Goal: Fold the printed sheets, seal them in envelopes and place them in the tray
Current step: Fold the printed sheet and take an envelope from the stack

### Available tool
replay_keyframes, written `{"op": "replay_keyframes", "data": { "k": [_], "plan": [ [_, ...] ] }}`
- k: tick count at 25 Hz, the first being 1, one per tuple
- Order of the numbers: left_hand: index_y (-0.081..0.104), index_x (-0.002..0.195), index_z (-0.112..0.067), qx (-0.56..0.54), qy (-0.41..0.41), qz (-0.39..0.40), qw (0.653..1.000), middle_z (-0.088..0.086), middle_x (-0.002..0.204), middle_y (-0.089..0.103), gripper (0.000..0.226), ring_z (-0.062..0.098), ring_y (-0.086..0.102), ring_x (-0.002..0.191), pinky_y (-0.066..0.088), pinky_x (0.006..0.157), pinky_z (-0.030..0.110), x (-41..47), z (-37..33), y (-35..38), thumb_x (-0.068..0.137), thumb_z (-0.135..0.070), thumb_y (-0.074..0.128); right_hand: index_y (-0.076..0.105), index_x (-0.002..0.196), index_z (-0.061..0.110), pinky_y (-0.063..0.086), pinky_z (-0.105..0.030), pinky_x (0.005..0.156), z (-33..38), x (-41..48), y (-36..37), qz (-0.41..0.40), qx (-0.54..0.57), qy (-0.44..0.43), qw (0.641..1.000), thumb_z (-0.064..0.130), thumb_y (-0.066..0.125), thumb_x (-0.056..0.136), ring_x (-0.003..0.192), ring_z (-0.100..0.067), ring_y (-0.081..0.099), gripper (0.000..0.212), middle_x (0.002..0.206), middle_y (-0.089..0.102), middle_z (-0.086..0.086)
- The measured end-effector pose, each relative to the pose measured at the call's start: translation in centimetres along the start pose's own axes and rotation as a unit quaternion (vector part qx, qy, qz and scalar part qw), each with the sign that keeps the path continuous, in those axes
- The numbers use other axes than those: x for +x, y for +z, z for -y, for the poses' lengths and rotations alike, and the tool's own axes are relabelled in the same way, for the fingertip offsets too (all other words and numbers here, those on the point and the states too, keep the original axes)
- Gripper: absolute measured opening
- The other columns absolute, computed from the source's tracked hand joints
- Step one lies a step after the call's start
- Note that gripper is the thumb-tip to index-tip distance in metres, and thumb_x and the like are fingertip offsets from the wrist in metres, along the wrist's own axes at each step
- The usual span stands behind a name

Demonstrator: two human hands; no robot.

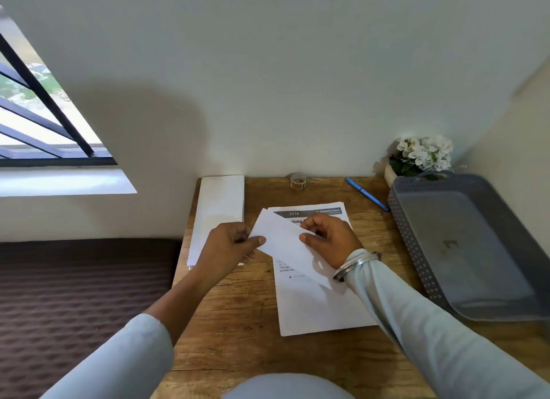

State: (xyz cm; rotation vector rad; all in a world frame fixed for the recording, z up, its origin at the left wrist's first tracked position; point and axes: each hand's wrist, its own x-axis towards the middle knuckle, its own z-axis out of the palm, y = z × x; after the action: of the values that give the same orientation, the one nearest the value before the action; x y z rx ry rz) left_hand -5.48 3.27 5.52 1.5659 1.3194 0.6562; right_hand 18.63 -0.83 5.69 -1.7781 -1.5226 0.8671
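Note:
A white folded sheet hangs tilted above the wooden desk, held by both hands. My left hand pinches its left edge between thumb and fingers. My right hand grips its upper right part. Under it lies a stack of printed sheets with a dark header reading 3079. A stack of white envelopes lies at the desk's left edge, partly behind my left hand. The grey perforated tray stands at the right with nothing in it.
A roll of clear tape and a blue pen lie at the back of the wooden desk. A pot of white flowers stands in the back right corner. A brown mattress lies left of the desk.

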Motion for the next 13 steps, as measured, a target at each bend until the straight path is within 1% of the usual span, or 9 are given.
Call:
{"op": "replay_keyframes", "data": {
  "k": [2, 4, 6, 8, 10, 13],
  "plan": [
    [0.075, 0.088, -0.017, 0.007, 0.006, -0.014, 1.000, -0.004, 0.077, 0.076, 0.007, 0.017, 0.073, 0.072, 0.063, 0.075, 0.039, 0.1, 1.1, -0.8, 0.088, -0.024, 0.076, 0.067, 0.094, 0.030, 0.051, -0.022, 0.082, -0.3, -0.1, 0.8, -0.013, -0.006, 0.008, 1.000, 0.017, 0.074, 0.085, 0.090, -0.006, 0.064, 0.017, 0.097, 0.069, 0.011],
    [0.076, 0.089, -0.024, 0.038, 0.020, -0.020, 0.999, -0.010, 0.081, 0.076, 0.001, 0.012, 0.072, 0.077, 0.062, 0.079, 0.039, 0.1, 2.6, -2.1, 0.089, -0.023, 0.075, 0.066, 0.093, 0.029, 0.052, -0.025, 0.083, -0.7, -0.1, 1.4, -0.019, -0.008, 0.019, 1.000, 0.017, 0.074, 0.084, 0.090, -0.008, 0.064, 0.017, 0.097, 0.069, 0.011],
    [0.074, 0.092, -0.032, 0.118, 0.042, -0.026, 0.992, -0.017, 0.091, 0.074, 0.006, 0.004, 0.069, 0.087, 0.059, 0.085, 0.035, 0.3, 4.4, -3.6, 0.089, -0.027, 0.075, 0.066, 0.094, 0.027, 0.053, -0.027, 0.084, -0.8, -0.1, 2.0, -0.023, -0.007, 0.031, 0.999, 0.016, 0.073, 0.084, 0.091, -0.010, 0.065, 0.016, 0.097, 0.070, 0.010],
    [0.071, 0.099, -0.037, 0.218, 0.058, -0.014, 0.974, -0.021, 0.110, 0.069, 0.010, -0.001, 0.060, 0.100, 0.053, 0.091, 0.029, 0.5, 5.8, -4.7, 0.089, -0.033, 0.074, 0.067, 0.095, 0.026, 0.055, -0.031, 0.086, -0.9, 0.1, 2.5, -0.027, -0.007, 0.044, 0.999, 0.016, 0.073, 0.084, 0.092, -0.011, 0.065, 0.016, 0.097, 0.070, 0.009],
    [0.068, 0.108, -0.038, 0.300, 0.077, 0.003, 0.951, -0.018, 0.125, 0.063, 0.020, 0.001, 0.053, 0.109, 0.045, 0.091, 0.024, 0.8, 6.7, -5.2, 0.089, -0.037, 0.073, 0.067, 0.096, 0.024, 0.055, -0.035, 0.088, -1.1, 0.3, 3.0, -0.028, -0.001, 0.057, 0.998, 0.016, 0.074, 0.084, 0.092, -0.013, 0.066, 0.016, 0.098, 0.071, 0.007],
    [0.064, 0.117, -0.039, 0.345, 0.086, 0.029, 0.934, -0.016, 0.134, 0.059, 0.033, 0.007, 0.053, 0.118, 0.044, 0.094, 0.025, 1.5, 7.2, -5.2, 0.086, -0.040, 0.075, 0.067, 0.096, 0.025, 0.055, -0.037, 0.089, -1.3, 0.5, 3.6, -0.027, 0.000, 0.075, 0.997, 0.017, 0.074, 0.084, 0.092, -0.014, 0.066, 0.016, 0.098, 0.071, 0.007]
  ]
}}
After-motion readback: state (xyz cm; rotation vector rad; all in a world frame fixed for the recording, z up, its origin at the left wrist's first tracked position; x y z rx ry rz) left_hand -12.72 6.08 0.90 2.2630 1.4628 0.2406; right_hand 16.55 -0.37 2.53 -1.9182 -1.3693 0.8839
